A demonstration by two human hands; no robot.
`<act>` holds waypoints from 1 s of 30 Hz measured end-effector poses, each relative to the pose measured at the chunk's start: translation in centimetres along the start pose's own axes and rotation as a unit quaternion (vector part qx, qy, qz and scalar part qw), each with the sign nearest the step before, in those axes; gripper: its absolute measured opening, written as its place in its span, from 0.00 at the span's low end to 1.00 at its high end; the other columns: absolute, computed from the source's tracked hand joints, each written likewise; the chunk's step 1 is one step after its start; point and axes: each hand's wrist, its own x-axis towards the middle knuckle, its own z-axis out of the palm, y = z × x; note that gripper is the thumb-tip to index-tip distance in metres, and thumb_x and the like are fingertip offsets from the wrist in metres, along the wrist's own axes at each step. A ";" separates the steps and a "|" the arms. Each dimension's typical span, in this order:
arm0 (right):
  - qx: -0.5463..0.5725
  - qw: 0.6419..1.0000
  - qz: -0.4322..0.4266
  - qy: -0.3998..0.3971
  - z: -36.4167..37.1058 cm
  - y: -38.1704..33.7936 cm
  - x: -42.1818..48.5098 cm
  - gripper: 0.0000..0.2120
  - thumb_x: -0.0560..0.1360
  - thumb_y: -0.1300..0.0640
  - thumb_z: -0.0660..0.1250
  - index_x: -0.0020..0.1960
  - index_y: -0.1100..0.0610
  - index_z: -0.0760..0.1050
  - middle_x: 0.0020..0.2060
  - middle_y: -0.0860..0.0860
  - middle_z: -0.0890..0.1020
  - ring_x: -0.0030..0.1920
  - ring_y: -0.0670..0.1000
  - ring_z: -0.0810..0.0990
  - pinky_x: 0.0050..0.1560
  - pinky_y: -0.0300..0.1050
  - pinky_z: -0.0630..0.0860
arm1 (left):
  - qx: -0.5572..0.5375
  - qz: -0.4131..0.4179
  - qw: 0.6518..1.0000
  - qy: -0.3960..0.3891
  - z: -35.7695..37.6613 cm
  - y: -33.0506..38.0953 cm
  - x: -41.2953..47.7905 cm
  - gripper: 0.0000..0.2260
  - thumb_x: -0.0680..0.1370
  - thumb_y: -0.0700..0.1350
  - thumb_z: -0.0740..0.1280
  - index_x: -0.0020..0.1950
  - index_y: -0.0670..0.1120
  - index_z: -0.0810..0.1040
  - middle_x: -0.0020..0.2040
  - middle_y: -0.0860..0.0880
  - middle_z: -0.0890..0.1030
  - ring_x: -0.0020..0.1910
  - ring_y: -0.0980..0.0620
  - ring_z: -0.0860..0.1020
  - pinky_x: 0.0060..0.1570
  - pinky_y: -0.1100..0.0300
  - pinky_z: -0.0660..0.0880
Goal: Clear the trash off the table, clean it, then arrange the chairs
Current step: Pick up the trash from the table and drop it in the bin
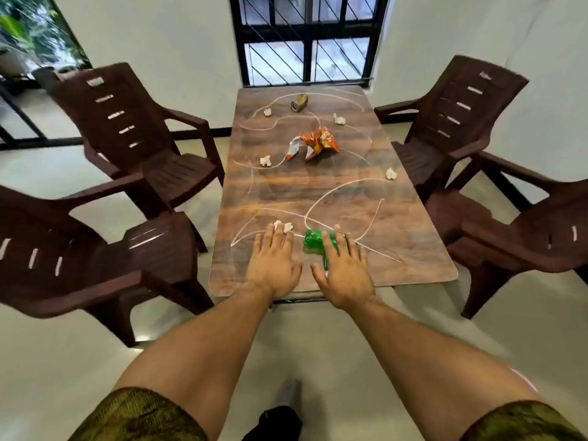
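**Hands spread over the near end of a littered table**

Sleeves of olive camouflage cloth frame the bottom edge, and your two bare forearms reach forward from them. Your left hand lies palm down, fingers straight and slightly apart. Its fingertips are at a small crumpled white paper ball; contact cannot be told. Your right hand, equally flat and spread, lies partly over a crumpled green plastic wrapper, which shows to the left of its fingers. Neither hand curls round anything.

Both hands are at the near end of the rectangular wood-grain table, whose top bears thin white scribbled lines.

Farther along, a second paper ball sits toward the left edge and a third paper ball toward the right edge. Just beyond them, at mid-table, lies a torn orange and silver foil snack packet. Past it are a fourth paper ball on the right and a fifth paper ball on the left. A crushed brownish paper cup lies at the far end.

Four dark brown plastic armchairs flank the table, all standing apart from it at angles:
- near-left chair
- near-right chair
- far-left chair
- far-right chair

A black-barred window closes the far wall.
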 end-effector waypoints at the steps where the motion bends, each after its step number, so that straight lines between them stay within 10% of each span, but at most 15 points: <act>1: 0.010 1.000 0.008 -0.023 0.3 -0.1 1.7 0.34 0.80 0.38 0.52 0.81 0.48 0.45 0.81 0.52 0.46 0.80 0.57 0.45 0.78 0.61 0.48 | -0.004 -0.002 1.000 -0.019 0.3 -0.9 1.7 0.33 0.82 0.56 0.54 0.83 0.44 0.48 0.83 0.42 0.46 0.81 0.42 0.42 0.79 0.43 0.44; 14: 0.028 0.966 0.167 -0.198 5.6 3.5 13.7 0.41 0.75 0.46 0.66 0.80 0.44 0.47 0.80 0.54 0.51 0.77 0.62 0.55 0.73 0.62 0.60 | -0.041 -0.051 0.976 -0.206 5.0 -5.8 17.3 0.29 0.80 0.43 0.62 0.80 0.49 0.57 0.80 0.40 0.56 0.73 0.37 0.67 0.69 0.44 0.68; 20: -0.075 0.973 0.152 -0.159 7.2 4.1 15.1 0.22 0.77 0.47 0.63 0.70 0.50 0.66 0.65 0.53 0.74 0.67 0.57 0.67 0.63 0.54 0.66 | -0.031 -0.044 0.970 -0.239 6.1 -6.1 18.4 0.29 0.76 0.39 0.68 0.75 0.49 0.65 0.70 0.42 0.66 0.60 0.38 0.78 0.58 0.45 0.77; 30: 0.083 0.968 0.210 -0.111 5.6 7.1 13.0 0.24 0.74 0.46 0.68 0.65 0.55 0.67 0.58 0.55 0.74 0.58 0.58 0.77 0.56 0.52 0.75 | -0.063 -0.104 0.970 -0.210 7.5 -5.4 18.8 0.21 0.77 0.34 0.67 0.68 0.41 0.69 0.67 0.39 0.65 0.57 0.35 0.78 0.59 0.43 0.76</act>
